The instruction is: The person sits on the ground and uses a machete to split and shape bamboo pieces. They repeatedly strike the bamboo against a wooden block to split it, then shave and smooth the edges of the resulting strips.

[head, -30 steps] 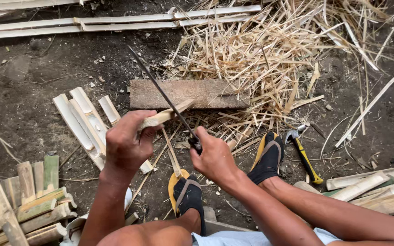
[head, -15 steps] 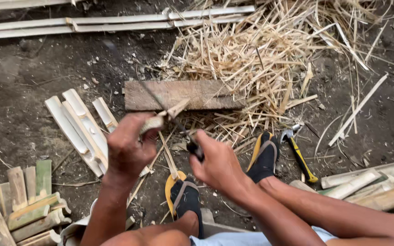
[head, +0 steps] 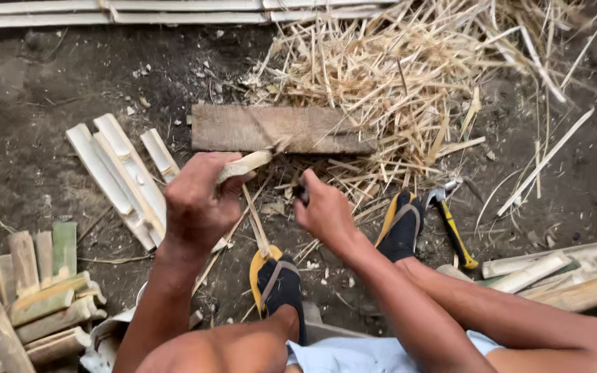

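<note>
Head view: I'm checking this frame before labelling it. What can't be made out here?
- Tool in the right hand: only a dark handle end shows; the fingers hide the rest.
- Bamboo strip: its lower part is hidden inside the left hand.
- Stacked bamboo pieces: cut off by the left edge.

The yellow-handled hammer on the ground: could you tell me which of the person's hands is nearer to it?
Right. The right hand is just left of the hammer, beyond a sandalled foot; the left hand, gripping a bamboo strip, sits farther left.

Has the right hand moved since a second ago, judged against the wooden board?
Yes. The right hand has pulled back toward the body, away from the wooden board; the knife blade that crossed the board earlier no longer shows.
</note>
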